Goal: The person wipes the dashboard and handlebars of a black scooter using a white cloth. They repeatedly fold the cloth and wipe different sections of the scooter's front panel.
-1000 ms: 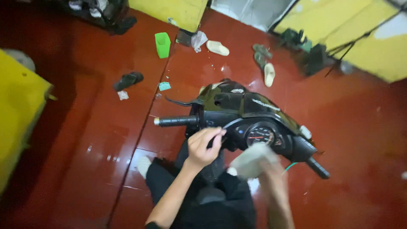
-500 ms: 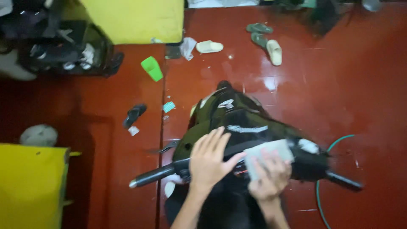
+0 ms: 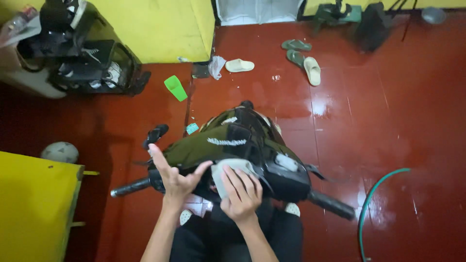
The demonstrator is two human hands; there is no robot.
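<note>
A black scooter front [image 3: 233, 143] with handlebars stands on the red tiled floor, seen from above. My right hand [image 3: 241, 191] presses a pale grey cloth [image 3: 224, 171] onto the dashboard area behind the headlight cover. My left hand [image 3: 175, 177] rests beside it with fingers spread, palm partly up, touching the left side of the handlebar cover near the left grip [image 3: 130, 187]. The right grip [image 3: 332, 204] sticks out lower right. My dark trousers show at the bottom.
A yellow panel [image 3: 34, 204] stands at lower left, another yellow wall [image 3: 160, 29] at top. A green cup [image 3: 175, 88], sandals [image 3: 310, 68], a black shoe [image 3: 155, 134], a ball [image 3: 59, 152], a cluttered rack [image 3: 82, 53] and a green hose [image 3: 374, 199] lie around.
The view has tilted so the scooter sits more centrally. My left hand has turned from lying flat on the cover to open and palm-up at its left side. My right hand stays on the cloth.
</note>
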